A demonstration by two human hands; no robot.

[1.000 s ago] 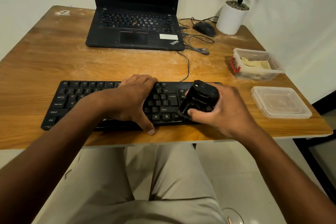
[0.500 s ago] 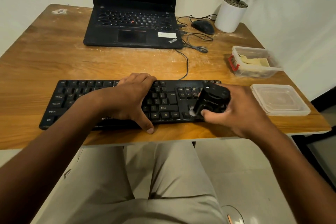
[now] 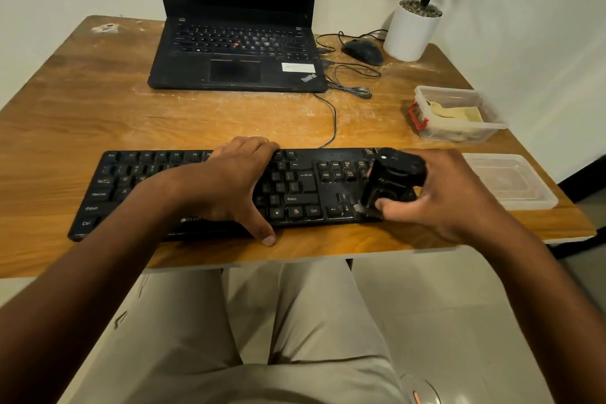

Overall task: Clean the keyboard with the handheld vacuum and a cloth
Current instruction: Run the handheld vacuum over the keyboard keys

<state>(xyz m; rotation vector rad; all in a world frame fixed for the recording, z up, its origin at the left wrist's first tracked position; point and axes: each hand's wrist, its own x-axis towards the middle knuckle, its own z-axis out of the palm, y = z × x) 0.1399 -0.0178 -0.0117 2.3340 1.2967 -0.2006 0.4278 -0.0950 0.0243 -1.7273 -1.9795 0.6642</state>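
Slid further toward 3 o'clock along keyboard (image 3: pixel 305 188): vacuum (image 3: pixel 392 182), gripped by right hand (image 3: pixel 449 197); left hand (image 3: pixel 226 184) spread, pressing keys.

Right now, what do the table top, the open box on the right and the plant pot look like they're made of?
Table top: wood or a wood-look laminate, going by the brown grain; semi-matte, dusted with whitish marks.
Open box: clear plastic, since its contents show through the walls; red clip on one end.
Plant pot: smooth plain white, likely ceramic or plastic; the picture cannot settle which.
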